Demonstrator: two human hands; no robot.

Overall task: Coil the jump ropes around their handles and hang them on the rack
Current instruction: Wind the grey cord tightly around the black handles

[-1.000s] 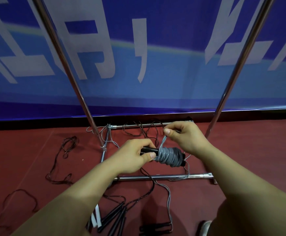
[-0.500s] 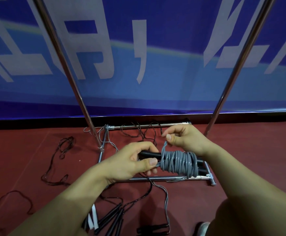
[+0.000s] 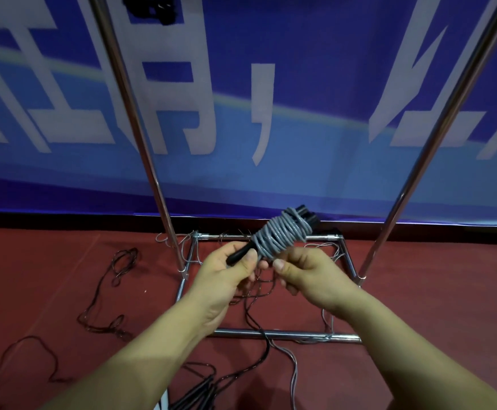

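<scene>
— Left hand (image 3: 226, 270) grips the black handles (image 3: 238, 255); right hand (image 3: 306, 272) pinches the grey coil (image 3: 282, 235) at its near end, above the rack base (image 3: 271, 333).

— If that pinch slips, I reckon the wraps spring loose onto the floor ropes (image 3: 105, 294).

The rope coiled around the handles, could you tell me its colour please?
Grey, over black handles, seen in the head view: coiled rope.
</scene>
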